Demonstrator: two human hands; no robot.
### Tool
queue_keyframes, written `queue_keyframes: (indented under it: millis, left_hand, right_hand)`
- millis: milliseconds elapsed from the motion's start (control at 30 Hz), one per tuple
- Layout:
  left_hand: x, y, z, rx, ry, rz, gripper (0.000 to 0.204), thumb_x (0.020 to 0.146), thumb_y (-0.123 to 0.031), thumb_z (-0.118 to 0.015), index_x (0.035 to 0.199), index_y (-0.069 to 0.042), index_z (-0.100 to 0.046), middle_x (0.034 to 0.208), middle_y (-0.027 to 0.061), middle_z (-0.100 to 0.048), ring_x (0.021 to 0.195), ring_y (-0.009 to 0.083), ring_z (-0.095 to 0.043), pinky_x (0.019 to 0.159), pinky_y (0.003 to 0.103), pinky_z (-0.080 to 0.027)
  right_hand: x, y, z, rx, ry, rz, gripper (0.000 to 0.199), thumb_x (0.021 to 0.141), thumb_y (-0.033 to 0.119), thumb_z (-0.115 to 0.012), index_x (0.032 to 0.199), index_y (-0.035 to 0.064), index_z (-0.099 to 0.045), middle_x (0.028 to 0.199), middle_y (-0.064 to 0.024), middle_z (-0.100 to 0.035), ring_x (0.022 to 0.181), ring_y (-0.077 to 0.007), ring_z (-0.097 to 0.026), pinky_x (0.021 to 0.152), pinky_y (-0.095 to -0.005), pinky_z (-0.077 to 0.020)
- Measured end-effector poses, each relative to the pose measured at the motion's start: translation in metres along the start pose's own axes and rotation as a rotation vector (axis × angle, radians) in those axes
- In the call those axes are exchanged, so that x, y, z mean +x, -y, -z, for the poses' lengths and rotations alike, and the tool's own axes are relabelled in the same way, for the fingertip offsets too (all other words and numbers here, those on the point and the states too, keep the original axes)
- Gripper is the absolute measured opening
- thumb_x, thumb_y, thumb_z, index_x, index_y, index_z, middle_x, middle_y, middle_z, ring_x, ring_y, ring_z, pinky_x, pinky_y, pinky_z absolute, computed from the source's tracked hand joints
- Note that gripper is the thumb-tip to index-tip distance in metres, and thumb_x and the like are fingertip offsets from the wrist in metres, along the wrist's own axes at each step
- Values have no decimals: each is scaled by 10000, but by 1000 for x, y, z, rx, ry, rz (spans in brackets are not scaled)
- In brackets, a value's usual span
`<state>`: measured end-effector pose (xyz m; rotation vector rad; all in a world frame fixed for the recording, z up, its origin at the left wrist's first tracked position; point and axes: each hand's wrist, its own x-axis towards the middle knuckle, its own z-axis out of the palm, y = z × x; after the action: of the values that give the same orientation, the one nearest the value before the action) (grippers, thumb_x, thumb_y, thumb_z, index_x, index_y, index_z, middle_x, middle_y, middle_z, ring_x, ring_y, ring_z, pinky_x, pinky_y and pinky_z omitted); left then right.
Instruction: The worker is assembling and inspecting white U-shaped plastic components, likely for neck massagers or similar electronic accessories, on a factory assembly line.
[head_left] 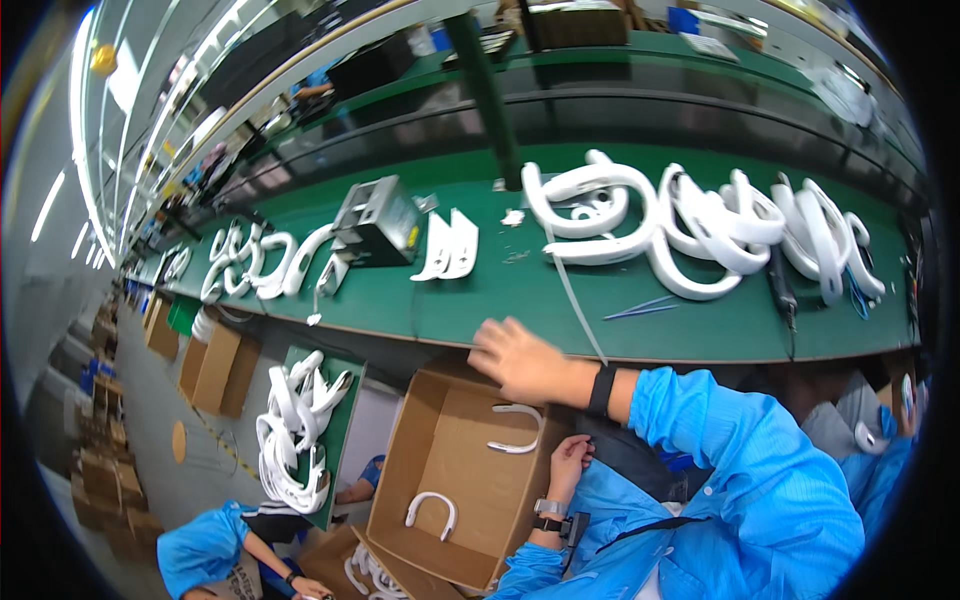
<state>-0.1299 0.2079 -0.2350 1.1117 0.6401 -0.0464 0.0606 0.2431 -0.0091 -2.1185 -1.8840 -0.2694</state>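
Note:
My right hand [520,360] reaches over the far edge of a cardboard box [455,465], beside the bench's front edge. Its fingers are spread and nothing shows in them. At the box's right side is my left hand [570,465], its fingers curled together; whatever they hold, if anything, cannot be made out. Inside the box lie two white U-shaped plastic pieces, one near the right wall [528,430] and the other [450,515] near the front. Two white curved plates [450,245] stand on the green bench [480,325] beyond my right hand.
Piles of white U-shaped pieces [700,235] cover the bench's right part, near blue tweezers [640,308] and a dark-handled tool [783,295]. A metal box [378,220] stands further left. More white pieces [290,440] lie on a side table. A co-worker [215,550] works at lower left.

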Motion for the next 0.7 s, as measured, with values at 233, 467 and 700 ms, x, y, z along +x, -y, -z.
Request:
queue_keyframes:
  millis: [233,467,700]
  left_hand:
    - [-16,-109,-29,329,-17,-509,161,932,-131,-573,1043,-34,-638,889,44,-653,810,90,-600,706,253,-487]
    - [-12,-244,-178,1016,-106,-1265,188,771,-58,-699,958,-64,-698,965,90,-641,931,294,-581,828,384,-468]
    - [49,-238,-220,1368,-92,-1131,104,749,-147,-733,810,-91,-671,848,82,-600,841,305,-564,733,419,-457]
  right_hand:
    - [-162,52,42,479,-139,135,335,711,159,-688,1040,101,-666,840,-71,-647,901,-251,-635,797,-377,-506]
    - [-268,47,81,600,-386,-427,168,758,81,-641,901,112,-723,736,-62,-686,642,-223,-664,564,-333,-531]
    - [-333,23,124,837,-585,-817,190,840,10,-551,944,24,-710,750,-97,-712,680,-168,-702,633,-273,-552]
